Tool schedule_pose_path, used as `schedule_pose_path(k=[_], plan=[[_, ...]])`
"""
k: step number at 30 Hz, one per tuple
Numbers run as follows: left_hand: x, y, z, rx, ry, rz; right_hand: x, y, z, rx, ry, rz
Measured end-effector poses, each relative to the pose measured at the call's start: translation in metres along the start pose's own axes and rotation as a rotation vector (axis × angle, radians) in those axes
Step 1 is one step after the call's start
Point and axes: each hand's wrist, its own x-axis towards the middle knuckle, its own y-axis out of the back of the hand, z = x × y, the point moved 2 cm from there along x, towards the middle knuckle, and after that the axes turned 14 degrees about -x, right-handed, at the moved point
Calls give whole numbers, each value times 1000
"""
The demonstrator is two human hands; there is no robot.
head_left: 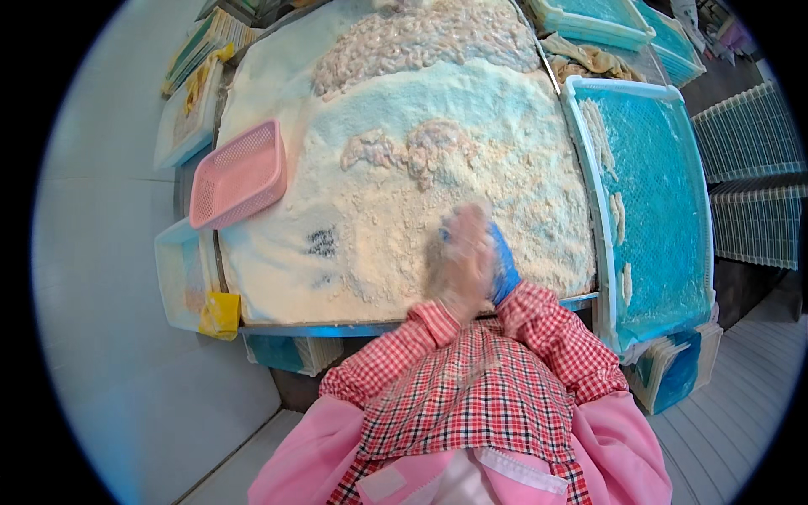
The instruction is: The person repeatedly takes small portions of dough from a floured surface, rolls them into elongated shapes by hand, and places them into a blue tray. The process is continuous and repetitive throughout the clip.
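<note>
Item, my two hands: the left hand (459, 261), coated in pale crumb and blurred, was pressed palm to palm against the right hand (503, 268), gloved in blue; both were raised together just above the near edge of the tabletop (278, 313), and I could not tell whether they gripped anything between them. Item, the flour bed (396, 202): a broad mound of pale breading spread over the tabletop, lying directly beyond and beneath my hands. Item, coated pieces (421, 151): a lumpy cluster resting on the flour, farther out from my hands. Item, a larger heap of raw pieces (421, 38) at the far end of the bed, well apart from my hands. Item, the pink basket (238, 175): a shallow perforated one, tilted on the flour's edge, off to the left of my hands. Item, the blue mesh tray (656, 194): white-rimmed, set just to the right of my hands, with a few breaded strips (619, 210) laid along its nearer left side. Item, a stack of similar trays (673, 370) stood below that tray, to the right of my forearms. Item, red checked sleeves (539, 328) over pink covered both my forearms.
</note>
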Motion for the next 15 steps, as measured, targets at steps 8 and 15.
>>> schedule_pose_path(k=[8, 15], plan=[[-5, -42, 9, -172, 41, -92, 7, -61, -24, 1719, 601, -101], [28, -36, -16, 70, 71, -207, -29, 55, -52, 850, -79, -61]])
